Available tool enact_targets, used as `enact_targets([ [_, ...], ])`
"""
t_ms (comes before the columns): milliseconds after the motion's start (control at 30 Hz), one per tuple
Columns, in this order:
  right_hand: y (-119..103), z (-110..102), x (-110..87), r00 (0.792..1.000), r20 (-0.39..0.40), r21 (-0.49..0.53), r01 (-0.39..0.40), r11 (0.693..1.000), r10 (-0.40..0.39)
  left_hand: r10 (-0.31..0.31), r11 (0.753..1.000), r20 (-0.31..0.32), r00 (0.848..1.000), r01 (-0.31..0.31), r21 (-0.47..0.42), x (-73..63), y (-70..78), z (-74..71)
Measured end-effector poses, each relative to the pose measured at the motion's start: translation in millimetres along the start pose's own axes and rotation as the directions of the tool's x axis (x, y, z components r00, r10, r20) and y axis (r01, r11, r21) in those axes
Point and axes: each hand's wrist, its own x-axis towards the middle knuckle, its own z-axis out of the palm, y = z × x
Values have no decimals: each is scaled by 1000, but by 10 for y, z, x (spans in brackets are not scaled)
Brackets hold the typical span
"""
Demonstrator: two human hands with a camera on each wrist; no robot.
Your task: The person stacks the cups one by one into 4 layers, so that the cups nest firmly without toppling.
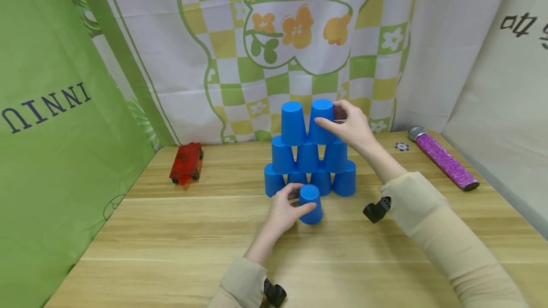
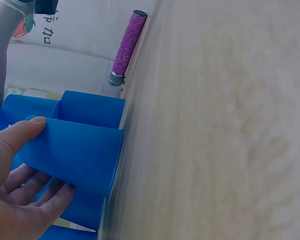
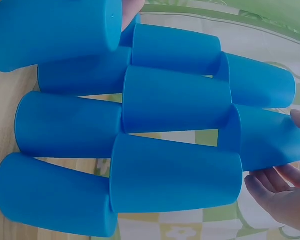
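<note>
Blue plastic cups, mouths down, form a stepped stack: several in the bottom row, three in the middle row (image 1: pixel 308 157) and two on top. At the upper right, my right hand (image 1: pixel 353 125) holds the right top cup (image 1: pixel 322 132) between thumb and fingers; this cup rests across two middle cups. Beside it stands the left top cup (image 1: pixel 293 125), untouched. In front of the stack, my left hand (image 1: pixel 284 208) grips a single upside-down cup (image 1: pixel 310 210) from its left side. That cup partly hides the bottom row; whether its rim touches the table cannot be told.
A red toy car (image 1: pixel 186 162) lies at the back left of the wooden table (image 1: pixel 171 246). At the right are a purple glittery microphone (image 1: pixel 447 158) and a small round chip (image 1: pixel 401 147). A patterned curtain (image 1: pixel 239 75) hangs right behind the stack.
</note>
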Motion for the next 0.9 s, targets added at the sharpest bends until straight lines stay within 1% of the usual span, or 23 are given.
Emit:
enact_targets([
  [167, 41, -49, -48, 1000, -4, 33, 2, 999, -2, 8, 1000, -4, 1000, -8, 4, -3, 2, 2],
  [367, 110, -154, -140, 999, -52, 86, -1, 996, 6, 21, 1000, 2, 1000, -21, 0, -26, 11, -20],
  [467, 162, -214, -198, 997, -75, 109, -23, 994, 31, 18, 1000, 5, 1000, -18, -6, -38, 18, -41],
  [567, 235, -264, -268, 995, -79, 112, -50, 992, 59, 20, 1000, -2, 1000, -20, -9, -61, 33, -83],
  [667, 333, -301, -341, 994, -58, 103, -81, 991, 88, 30, 999, -14, 999, -30, -11, -96, 65, -158],
  [767, 442, -327, -419, 993, -10, 97, -112, 989, 114, 49, 999, -32, 998, -49, -4, -125, 119, -271],
  [900, 601, -320, -512, 990, 57, 100, -135, 986, 129, 70, 997, -73, 995, -69, 19, -154, 256, -463],
])
